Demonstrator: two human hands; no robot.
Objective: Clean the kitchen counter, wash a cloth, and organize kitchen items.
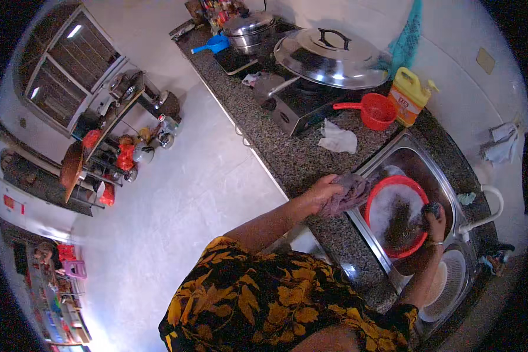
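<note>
My left hand (328,193) grips a wet-looking grey-purple cloth (350,193) above the front edge of the steel sink (380,251). In the sink's nearer bowl stands a red plastic basin (407,180), with white suds (387,207) floating on dark water. At the basin's right side my right hand (435,220) holds a small dark object (432,209), perhaps a scouring pad; the fingers partly cover it. A pale round strainer or basket (453,281) sits in the other bowl, partly hidden by my right forearm.
A white faucet (488,224) rises behind the sink. Along the granite counter (286,154) are a crumpled white cloth (338,137), a red dipper (378,111), a yellow jug (408,97), a gas stove (306,108) under a large lidded wok (334,57), a steel pot (248,33) and a blue dipper (215,44).
</note>
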